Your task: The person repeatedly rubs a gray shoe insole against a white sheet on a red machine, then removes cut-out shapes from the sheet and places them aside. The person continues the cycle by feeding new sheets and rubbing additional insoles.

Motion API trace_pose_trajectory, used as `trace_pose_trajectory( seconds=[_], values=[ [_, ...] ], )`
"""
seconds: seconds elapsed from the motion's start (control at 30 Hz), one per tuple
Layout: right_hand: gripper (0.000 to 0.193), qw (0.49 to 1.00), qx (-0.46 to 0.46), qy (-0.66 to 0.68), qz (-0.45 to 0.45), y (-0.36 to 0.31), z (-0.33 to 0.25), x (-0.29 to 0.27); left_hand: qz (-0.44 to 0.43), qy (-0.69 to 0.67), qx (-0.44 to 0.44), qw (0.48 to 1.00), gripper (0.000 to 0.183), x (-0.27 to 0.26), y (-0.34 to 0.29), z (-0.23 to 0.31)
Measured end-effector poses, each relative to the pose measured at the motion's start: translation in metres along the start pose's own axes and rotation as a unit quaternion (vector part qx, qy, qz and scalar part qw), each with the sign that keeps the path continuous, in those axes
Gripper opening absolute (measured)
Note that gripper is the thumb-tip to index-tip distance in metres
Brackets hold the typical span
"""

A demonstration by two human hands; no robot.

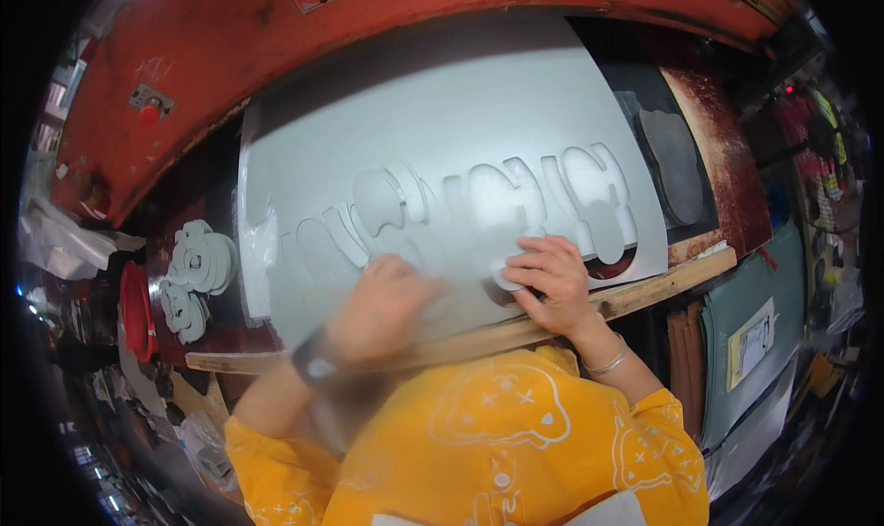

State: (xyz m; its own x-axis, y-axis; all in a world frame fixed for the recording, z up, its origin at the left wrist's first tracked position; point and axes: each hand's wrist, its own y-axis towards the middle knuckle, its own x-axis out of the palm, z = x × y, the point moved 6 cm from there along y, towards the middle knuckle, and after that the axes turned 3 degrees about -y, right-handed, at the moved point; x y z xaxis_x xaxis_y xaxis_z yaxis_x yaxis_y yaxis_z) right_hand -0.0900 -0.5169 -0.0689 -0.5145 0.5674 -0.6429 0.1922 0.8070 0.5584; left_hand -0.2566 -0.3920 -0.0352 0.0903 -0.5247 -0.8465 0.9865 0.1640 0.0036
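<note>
A large pale grey sheet [433,84] lies in front of me, with rounded, curved shapes cut into it along its near half. My right hand [552,282] is at the sheet's near edge, its fingers curled round a pale cut piece [504,275] beside a dark cut-out opening. Only the piece's rounded end shows. My left hand [382,305], smeared by motion, hovers over or touches the sheet below the left group of cut shapes [379,204]; its fingers cannot be made out. Another dark opening [615,264] shows at the sheet's edge, right of my right hand.
Stacked pale cut pieces [198,259] lie at the left beside a red round object [138,309]. A wooden rail [663,282] borders the near edge. Behind the sheet stands a red machine body [212,56] with red buttons. A dark grey rounded piece [670,162] lies at right.
</note>
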Motion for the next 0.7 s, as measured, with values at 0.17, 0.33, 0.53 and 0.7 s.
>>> trace_pose_trajectory(
  seconds=[0.17, 0.33, 0.53, 0.7],
  values=[
    [0.024, 1.0, -0.002, -0.018, -0.007, 0.001, -0.001, 0.001, 0.105, 0.208, 0.027, 0.972, 0.046, 0.03, -0.007, 0.009],
    [0.025, 1.0, 0.001, -0.031, -0.005, 0.0, -0.002, 0.003, 0.109, 0.263, 0.041, 0.958, 0.049, 0.035, -0.002, 0.008],
    [0.025, 0.999, 0.043, -0.018, 0.011, -0.007, -0.006, 0.007, 0.15, 0.273, 0.04, 0.95, 0.054, 0.038, 0.001, 0.009],
    [0.027, 0.997, 0.045, -0.014, -0.067, 0.0, -0.019, 0.001, 0.142, 0.205, 0.005, 0.968, 0.054, 0.024, 0.002, 0.013]
  ],
)
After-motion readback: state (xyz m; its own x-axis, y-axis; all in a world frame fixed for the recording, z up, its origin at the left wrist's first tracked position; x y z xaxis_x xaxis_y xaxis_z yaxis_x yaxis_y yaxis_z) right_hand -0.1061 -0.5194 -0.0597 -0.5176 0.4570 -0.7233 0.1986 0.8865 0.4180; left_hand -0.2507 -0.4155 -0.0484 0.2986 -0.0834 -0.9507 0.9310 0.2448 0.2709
